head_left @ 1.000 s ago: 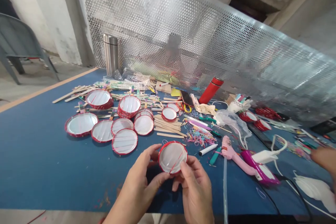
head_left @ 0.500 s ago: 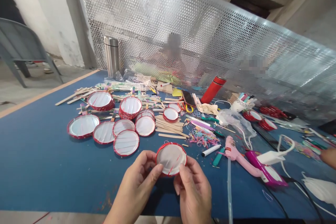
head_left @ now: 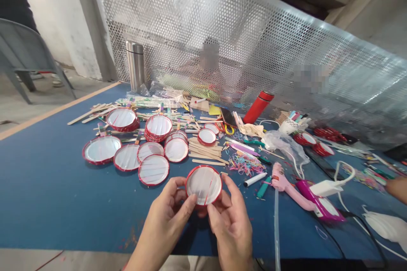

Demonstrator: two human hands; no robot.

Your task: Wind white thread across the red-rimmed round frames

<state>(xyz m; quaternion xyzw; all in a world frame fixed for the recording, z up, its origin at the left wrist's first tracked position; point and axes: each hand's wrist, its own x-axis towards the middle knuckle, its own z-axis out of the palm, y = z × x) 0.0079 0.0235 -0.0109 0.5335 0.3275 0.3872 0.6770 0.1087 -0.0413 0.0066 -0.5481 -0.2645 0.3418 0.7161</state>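
Just above the table's front part, a round red-rimmed disc (head_left: 203,185) with a whitish, filmy face is held up, tilted towards me. My left hand (head_left: 173,211) grips its left side, thumb on the lower face and fingers behind the rim. At the lower right edge, the thumb of my right hand (head_left: 232,220) presses on the rim, while the index finger reaches up beside it. The fingers behind the disc are partly hidden. Similar discs (head_left: 153,170) lie beyond my left hand, some in stacks (head_left: 158,127), near flat wooden sticks (head_left: 206,152).
To the right are a pink glue gun (head_left: 294,190), a purple power strip (head_left: 321,205) with cables, a white marker (head_left: 255,179) and coloured rubber bands (head_left: 244,163). A red bottle (head_left: 259,106) and a steel flask (head_left: 135,66) stand before a perforated metal screen (head_left: 178,17). Another person's hand (head_left: 397,188) shows far right.
The disc has moved slightly up and left and turned in my hands. My right thumb has slid from its right face to the lower edge, and the right index finger has straightened.
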